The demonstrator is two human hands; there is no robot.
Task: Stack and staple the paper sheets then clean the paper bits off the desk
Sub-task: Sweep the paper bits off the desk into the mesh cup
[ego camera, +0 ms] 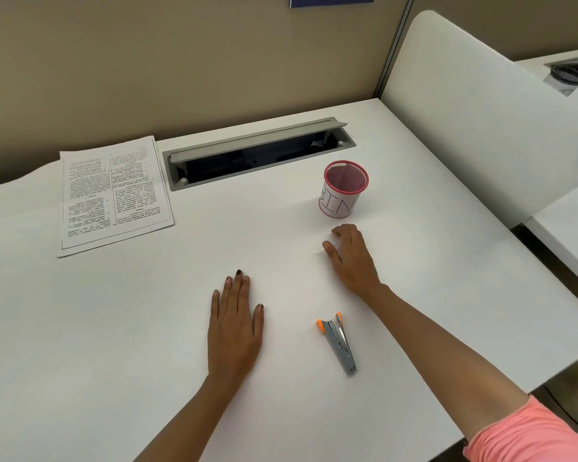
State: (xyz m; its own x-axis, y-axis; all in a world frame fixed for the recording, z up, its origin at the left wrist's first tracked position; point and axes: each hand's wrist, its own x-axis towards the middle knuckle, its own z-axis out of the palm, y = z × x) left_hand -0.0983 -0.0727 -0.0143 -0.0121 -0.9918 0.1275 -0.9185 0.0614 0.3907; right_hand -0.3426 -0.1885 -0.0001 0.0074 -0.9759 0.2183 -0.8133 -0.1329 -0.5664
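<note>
A stack of printed paper sheets (114,193) lies flat at the back left of the white desk (147,328). A grey stapler with orange tips (339,341) rests on the desk near the front, between my arms. My left hand (236,325) lies flat on the desk, palm down, fingers together, holding nothing. My right hand (351,258) is cupped just in front of the pink mesh cup labelled BIN (344,190), its fingers curled around small white paper bits (335,244) that are mostly hidden.
An open grey cable tray (257,151) is sunk into the desk at the back. A white divider panel (481,121) borders the right side, a beige partition wall stands behind. The desk's right edge runs diagonally near my right forearm.
</note>
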